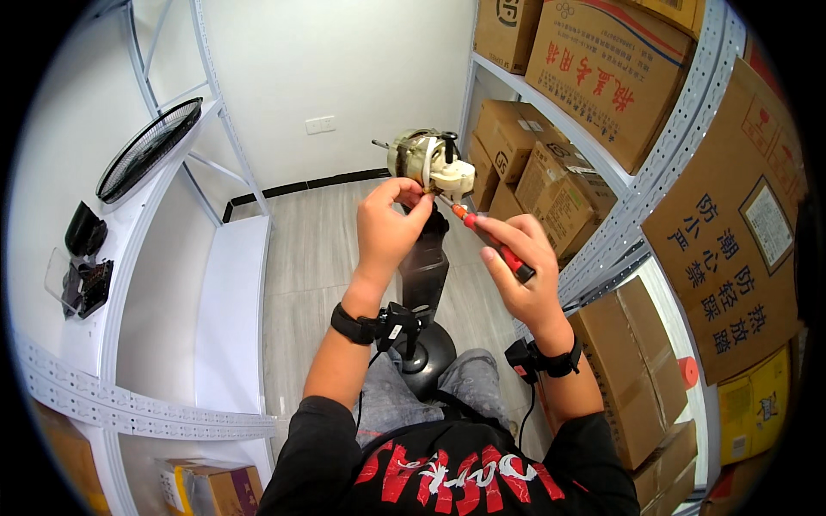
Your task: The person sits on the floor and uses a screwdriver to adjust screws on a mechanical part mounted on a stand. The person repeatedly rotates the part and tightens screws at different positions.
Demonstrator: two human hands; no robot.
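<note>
i see left hand [391, 225] pinching the still-mounted motor [404, 158], right hand [523, 265] gripping a screwdriver [470, 221], grille [151, 148] already off, upper left.

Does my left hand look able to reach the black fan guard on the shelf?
Probably not without shifting over: your left hand is at the motor, and the fan guard lies well off leftward.

Pretty much a small storeroom, tbh: perforated metal racks [129, 397] lined the left and right of the frame, cardboard boxes [594, 77] filled the right side, and a plain white wall [344, 60] stood top centre.
</note>
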